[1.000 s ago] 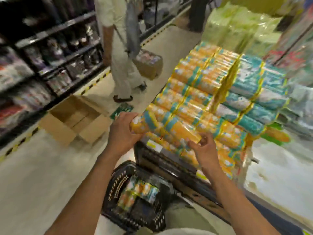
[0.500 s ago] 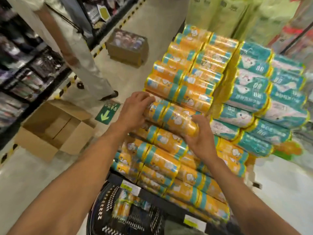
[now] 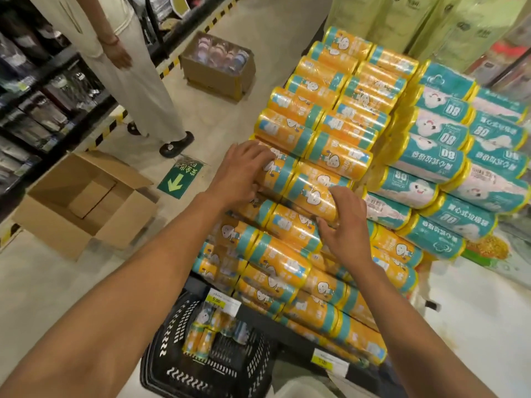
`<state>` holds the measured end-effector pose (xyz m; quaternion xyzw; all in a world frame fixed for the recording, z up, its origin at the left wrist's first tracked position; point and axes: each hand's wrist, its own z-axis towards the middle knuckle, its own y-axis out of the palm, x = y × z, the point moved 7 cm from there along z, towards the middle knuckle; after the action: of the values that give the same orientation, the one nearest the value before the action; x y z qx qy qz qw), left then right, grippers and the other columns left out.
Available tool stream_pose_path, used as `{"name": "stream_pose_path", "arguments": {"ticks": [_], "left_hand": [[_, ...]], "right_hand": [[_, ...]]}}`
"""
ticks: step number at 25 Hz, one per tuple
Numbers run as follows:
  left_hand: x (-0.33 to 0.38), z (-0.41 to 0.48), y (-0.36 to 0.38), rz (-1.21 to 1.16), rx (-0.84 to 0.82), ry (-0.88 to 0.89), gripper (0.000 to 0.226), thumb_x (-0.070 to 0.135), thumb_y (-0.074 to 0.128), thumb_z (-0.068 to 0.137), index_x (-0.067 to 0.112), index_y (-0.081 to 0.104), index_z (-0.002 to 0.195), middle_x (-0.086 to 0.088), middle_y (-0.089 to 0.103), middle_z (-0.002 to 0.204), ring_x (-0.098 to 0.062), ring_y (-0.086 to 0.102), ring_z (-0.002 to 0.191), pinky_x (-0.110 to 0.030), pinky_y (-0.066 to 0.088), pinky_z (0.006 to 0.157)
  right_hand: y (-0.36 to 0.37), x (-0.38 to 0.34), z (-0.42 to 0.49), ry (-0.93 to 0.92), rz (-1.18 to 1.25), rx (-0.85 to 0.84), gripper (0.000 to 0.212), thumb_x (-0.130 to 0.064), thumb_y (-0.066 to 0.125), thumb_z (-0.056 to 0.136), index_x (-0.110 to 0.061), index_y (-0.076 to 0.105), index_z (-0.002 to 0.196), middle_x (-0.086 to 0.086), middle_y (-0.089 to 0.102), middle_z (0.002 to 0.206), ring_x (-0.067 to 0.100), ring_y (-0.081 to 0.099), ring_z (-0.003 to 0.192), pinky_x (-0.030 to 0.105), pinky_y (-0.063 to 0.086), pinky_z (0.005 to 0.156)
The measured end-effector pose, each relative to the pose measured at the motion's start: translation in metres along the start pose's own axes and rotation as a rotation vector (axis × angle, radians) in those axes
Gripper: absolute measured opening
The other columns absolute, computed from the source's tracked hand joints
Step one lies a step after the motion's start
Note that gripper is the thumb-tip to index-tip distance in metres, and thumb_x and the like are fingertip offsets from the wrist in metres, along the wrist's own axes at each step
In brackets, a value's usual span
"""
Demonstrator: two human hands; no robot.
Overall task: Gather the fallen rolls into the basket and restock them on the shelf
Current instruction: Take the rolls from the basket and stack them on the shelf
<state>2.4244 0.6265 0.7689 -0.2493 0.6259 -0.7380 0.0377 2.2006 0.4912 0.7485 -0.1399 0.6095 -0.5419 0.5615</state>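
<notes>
An orange twin roll pack [image 3: 310, 193] lies on the sloping stack of orange rolls [image 3: 330, 110] on the shelf. My left hand [image 3: 244, 170] rests over its left end with fingers spread flat. At the pack's right end my right hand [image 3: 344, 225] grips it, thumb on top and fingers underneath. Below my arms, a black basket [image 3: 172, 334] stands on the floor against the shelf's front edge [image 3: 258, 314], with a few small orange rolls [image 3: 201, 334] inside.
Teal rolls [image 3: 439, 156] are stacked to the right of the orange ones. An open cardboard box [image 3: 57, 214] sits on the floor at left, and a box of goods [image 3: 218, 79] farther back. A person [image 3: 135, 81] stands in the aisle by the dark shelving.
Both hands carried the orange pack up from near the shelf edge onto the stack. My left hand's grip on its end has loosened to flat fingers on top.
</notes>
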Motion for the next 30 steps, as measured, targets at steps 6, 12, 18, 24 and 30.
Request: {"name": "stream_pose_path", "arguments": {"ticks": [6,12,18,24,30], "left_hand": [[0.006,-0.062,-0.023,-0.038,0.055,-0.127,0.084,0.042,0.072,0.085,0.022,0.032,0.156,-0.005,0.023,0.166,-0.029,0.013,0.155,-0.051,0.011,0.126],[-0.004,-0.301,-0.050,-0.229,0.309,-0.458,0.063,0.038,0.065,0.090,0.013,0.048,0.146,-0.009,0.049,0.146,-0.026,0.042,0.136,-0.038,0.037,0.115],[-0.002,-0.541,0.101,-0.401,0.247,-1.077,0.070,0.046,0.060,0.086,0.014,0.048,0.147,-0.010,0.050,0.149,-0.030,0.047,0.138,-0.042,0.041,0.114],[-0.022,-0.600,0.392,-0.635,0.350,-1.649,0.063,0.025,0.083,0.078,0.014,0.057,0.135,-0.010,0.061,0.132,-0.022,0.050,0.124,-0.022,0.026,0.111],[-0.085,-0.621,0.667,-0.672,0.207,-1.792,0.064,0.019,0.073,0.087,0.007,0.049,0.146,-0.015,0.052,0.148,-0.031,0.047,0.137,-0.030,0.033,0.116]], "right_hand": [[-0.018,-0.029,-0.027,0.070,-0.130,0.008,0.077,-0.039,0.074,0.091,-0.010,0.039,0.153,0.018,0.039,0.156,0.038,0.033,0.147,0.055,0.028,0.119],[-0.002,-0.143,-0.138,-0.194,0.009,-0.074,0.060,-0.038,0.063,0.098,-0.009,0.048,0.147,0.011,0.045,0.152,0.031,0.041,0.142,0.043,0.033,0.118],[0.164,-0.203,-0.253,-0.347,0.075,-0.666,0.063,-0.037,0.069,0.093,-0.010,0.048,0.146,0.004,0.048,0.149,0.022,0.044,0.140,0.033,0.034,0.119],[0.456,-0.057,-0.333,-0.223,-0.086,-1.229,0.074,-0.022,0.081,0.085,-0.008,0.045,0.148,0.005,0.048,0.147,0.026,0.043,0.141,0.004,0.019,0.112],[0.704,0.097,-0.398,-0.364,-0.234,-1.373,0.075,-0.022,0.089,0.075,-0.005,0.055,0.140,0.017,0.053,0.143,0.036,0.051,0.133,0.041,0.039,0.113]]}}
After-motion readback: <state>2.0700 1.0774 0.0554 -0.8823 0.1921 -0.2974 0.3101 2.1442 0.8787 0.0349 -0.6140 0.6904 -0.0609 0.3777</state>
